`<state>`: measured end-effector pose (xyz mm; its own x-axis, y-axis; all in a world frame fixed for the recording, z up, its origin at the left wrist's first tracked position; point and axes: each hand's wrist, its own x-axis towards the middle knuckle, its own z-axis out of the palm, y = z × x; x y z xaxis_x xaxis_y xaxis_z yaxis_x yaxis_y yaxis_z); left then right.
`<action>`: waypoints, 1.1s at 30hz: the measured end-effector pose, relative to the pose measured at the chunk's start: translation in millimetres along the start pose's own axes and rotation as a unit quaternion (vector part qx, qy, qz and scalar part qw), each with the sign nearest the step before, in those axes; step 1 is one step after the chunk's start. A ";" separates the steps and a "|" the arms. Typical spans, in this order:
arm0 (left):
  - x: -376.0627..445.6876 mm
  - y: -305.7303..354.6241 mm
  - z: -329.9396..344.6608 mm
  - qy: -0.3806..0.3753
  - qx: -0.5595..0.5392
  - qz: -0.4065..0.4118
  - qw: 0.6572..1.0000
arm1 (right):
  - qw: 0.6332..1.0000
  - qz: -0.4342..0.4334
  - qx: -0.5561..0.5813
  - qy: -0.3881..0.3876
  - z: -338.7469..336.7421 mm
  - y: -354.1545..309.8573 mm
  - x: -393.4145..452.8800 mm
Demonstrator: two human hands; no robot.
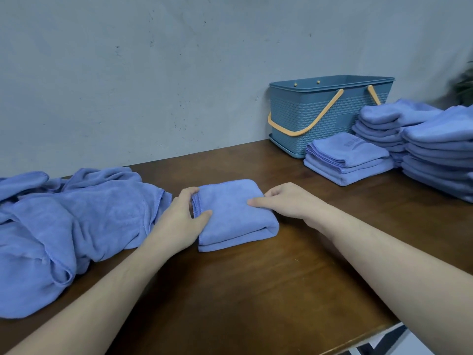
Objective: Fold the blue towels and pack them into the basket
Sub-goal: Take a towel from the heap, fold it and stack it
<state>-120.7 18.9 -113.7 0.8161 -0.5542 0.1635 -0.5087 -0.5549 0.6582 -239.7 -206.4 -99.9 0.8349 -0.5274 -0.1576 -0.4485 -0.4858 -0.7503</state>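
Folded towel at the table's middle — soft, light and floppy, so lift it from both ends.

Your left hand [179,219] pinches the folded towel [234,213] at its left edge, thumb on top and fingers curled round the hemmed layers; your right hand [286,201] presses its top right side with fingers nearly straight, gripping nothing. The cloth will likely sag and unfold if taken by one corner — slide fingers under both short ends. The basket [330,111] stands at the wall, well apart to the right, with folded stacks [350,160] just in front of it; unfolded towels [64,221] lie beside your left hand. Bare table [256,290] runs between towel and near edge.
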 end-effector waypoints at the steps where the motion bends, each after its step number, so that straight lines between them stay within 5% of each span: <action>1: -0.5 1.2 -0.4 -0.009 0.012 -0.001 1.000 | 1.000 0.004 -0.005 0.008 0.2 -2.1 0.4; 11: -11.4 21.1 1.2 -0.068 -0.127 0.077 0.987 | 0.993 -0.032 0.113 -0.026 -9.1 -10.3 -17.4; 17: -14.2 43.4 24.1 -0.080 -0.093 0.162 0.979 | 0.938 -0.014 0.344 -0.051 -34.4 13.4 -32.6; 22: -6.6 74.3 33.8 -0.117 -0.104 0.251 0.955 | 0.953 -0.050 0.298 -0.003 -65.6 31.2 -36.2; 29: 9.8 121.9 47.4 -0.144 -0.113 0.340 0.922 | 0.977 -0.021 0.180 -0.110 -106.0 37.5 -46.2; 33: 22.9 123.2 50.3 -0.134 -0.183 0.247 0.942 | 0.972 -0.061 0.217 -0.060 -112.5 45.7 -43.3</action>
<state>-178.4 -93.3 -65.9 0.3806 -0.8527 0.3579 -0.6402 0.0363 0.7674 -332.3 -284.1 -55.2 0.9164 -0.3863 -0.1051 -0.1889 -0.1859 -0.9642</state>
